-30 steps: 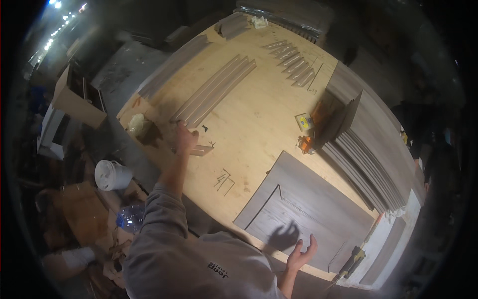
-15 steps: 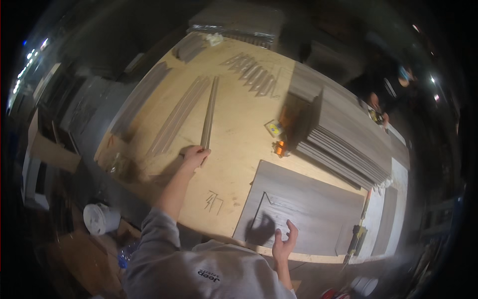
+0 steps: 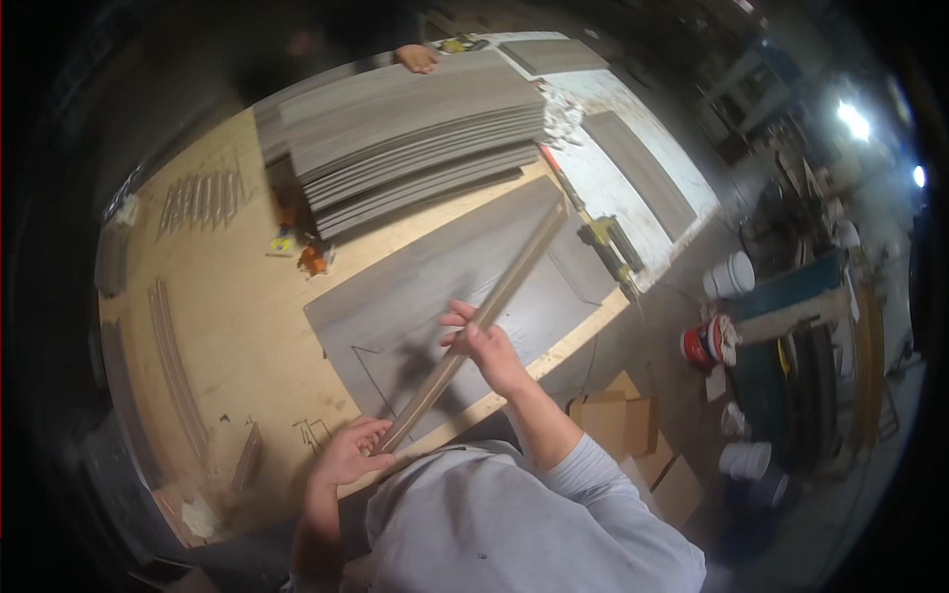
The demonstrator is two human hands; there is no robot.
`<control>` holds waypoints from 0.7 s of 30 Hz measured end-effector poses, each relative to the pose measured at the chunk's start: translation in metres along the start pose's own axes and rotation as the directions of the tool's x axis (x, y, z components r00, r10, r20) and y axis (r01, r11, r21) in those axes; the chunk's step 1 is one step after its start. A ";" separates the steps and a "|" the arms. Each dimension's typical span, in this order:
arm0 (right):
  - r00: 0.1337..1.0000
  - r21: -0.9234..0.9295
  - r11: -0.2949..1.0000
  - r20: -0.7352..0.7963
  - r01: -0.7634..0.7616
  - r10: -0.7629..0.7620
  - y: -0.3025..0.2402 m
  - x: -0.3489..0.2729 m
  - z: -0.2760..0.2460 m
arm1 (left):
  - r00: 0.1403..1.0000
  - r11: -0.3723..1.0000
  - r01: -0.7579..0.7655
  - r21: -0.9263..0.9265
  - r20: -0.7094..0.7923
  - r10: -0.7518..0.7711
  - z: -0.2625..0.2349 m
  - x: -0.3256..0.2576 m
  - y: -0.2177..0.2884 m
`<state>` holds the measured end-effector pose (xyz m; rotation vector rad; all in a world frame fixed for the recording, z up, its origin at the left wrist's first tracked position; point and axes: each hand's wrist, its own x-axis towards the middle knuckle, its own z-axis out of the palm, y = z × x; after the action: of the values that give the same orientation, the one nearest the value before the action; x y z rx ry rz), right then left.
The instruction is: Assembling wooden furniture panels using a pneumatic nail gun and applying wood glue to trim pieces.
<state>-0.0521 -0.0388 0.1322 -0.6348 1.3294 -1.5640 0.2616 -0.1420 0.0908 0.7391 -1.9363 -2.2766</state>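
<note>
A long, narrow grey-brown wood strip (image 3: 529, 255) slants across the bench, held in both hands above a flat grey wood panel (image 3: 386, 296). My left hand (image 3: 351, 453) closes on the strip's near end, close to the bench's front edge. Around its middle my right hand (image 3: 489, 358) grips it, thumb on top and some fingers spread beyond the far side. The strip's far end reaches over the panel's right part. Thin dark lines, like bent wire or marks, show on the panel. Small thin pieces (image 3: 311, 433) lie beside my left hand.
Behind the panel stands a tall stack of grey panels (image 3: 415, 109); another person's hand (image 3: 417, 58) rests on its far edge. A yellowish tool (image 3: 613, 247) lies right of the panel. More strips (image 3: 176, 366) lie left. Buckets (image 3: 730, 275) and a cardboard box (image 3: 618, 415) stand on the floor.
My left hand has brought the strip from the bench's left over to the panel. My right hand, earlier empty over the panel, now grips the strip too. The view has swung right.
</note>
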 end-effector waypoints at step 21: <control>0.719 0.370 0.856 -0.475 -0.360 0.507 0.071 -0.061 -0.168 | 0.948 0.252 -0.190 0.949 0.111 0.297 0.163 0.191 0.007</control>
<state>-0.1464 0.0942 0.0311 0.3355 1.5198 -1.5239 0.0270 -0.0606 0.0522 0.4470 -2.9981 -0.6060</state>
